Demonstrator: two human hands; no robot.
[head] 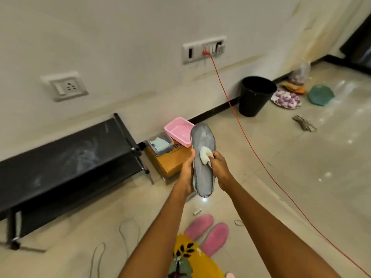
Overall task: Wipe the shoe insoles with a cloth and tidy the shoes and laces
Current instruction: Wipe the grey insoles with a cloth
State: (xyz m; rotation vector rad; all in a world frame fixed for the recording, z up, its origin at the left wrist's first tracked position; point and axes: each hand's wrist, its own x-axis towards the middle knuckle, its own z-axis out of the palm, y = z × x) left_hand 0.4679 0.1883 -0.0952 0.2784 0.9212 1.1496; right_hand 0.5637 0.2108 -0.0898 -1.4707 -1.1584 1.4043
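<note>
Left hand [187,175] grips grey insole [202,163]; right hand [218,167] fingers pinch cloth [205,155]. Clear tub [160,144] holds blue cloth.

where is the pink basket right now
In the head view, the pink basket sits centre frame on the cardboard box, right of the black shoe rack.

Open tiled floor [301,167] stretches to the right, crossed only by a red cable [249,141] running from the wall socket down to the lower right corner. To the left, a low black shoe rack [66,163] lines the wall. Just beside its right end sits a cardboard box [172,163] carrying a pink tray [178,131] and a clear tub [160,145]. A black bin [255,95] stands against the wall farther right. Near the bottom, pink slippers [208,231] and loose laces [128,233] lie on the floor
</note>
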